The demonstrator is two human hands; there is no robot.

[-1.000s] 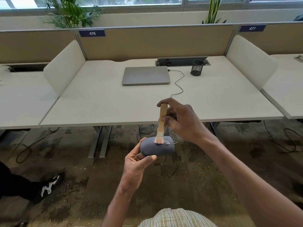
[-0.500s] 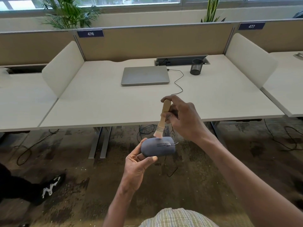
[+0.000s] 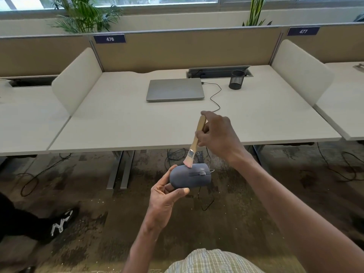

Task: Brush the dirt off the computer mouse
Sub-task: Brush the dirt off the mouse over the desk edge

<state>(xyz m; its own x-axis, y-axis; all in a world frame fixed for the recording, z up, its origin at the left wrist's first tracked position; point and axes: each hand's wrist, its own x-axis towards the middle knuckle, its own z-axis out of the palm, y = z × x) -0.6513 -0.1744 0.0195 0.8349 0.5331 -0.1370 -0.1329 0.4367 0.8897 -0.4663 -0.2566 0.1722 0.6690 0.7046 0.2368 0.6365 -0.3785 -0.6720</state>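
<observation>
A grey computer mouse (image 3: 190, 177) is held in the air in front of the desk, its top facing up and its thin cable trailing down to the floor. My left hand (image 3: 167, 196) grips it from below and from its rear end. My right hand (image 3: 216, 134) is closed around the wooden handle of a small paintbrush (image 3: 195, 142). The brush slants down to the left, and its pale bristles touch the mouse's top at the far edge.
A pale desk (image 3: 118, 123) stands ahead with a closed silver laptop (image 3: 175, 89), a black mesh pen cup (image 3: 237, 79) and a black cable. White side dividers flank it. Cables lie on the dark floor. Another person's black shoe (image 3: 59, 223) is at lower left.
The brush lifted off the mouse half a second ago and now touches its top again, further toward the far edge. My left hand has kept the mouse nearly still.
</observation>
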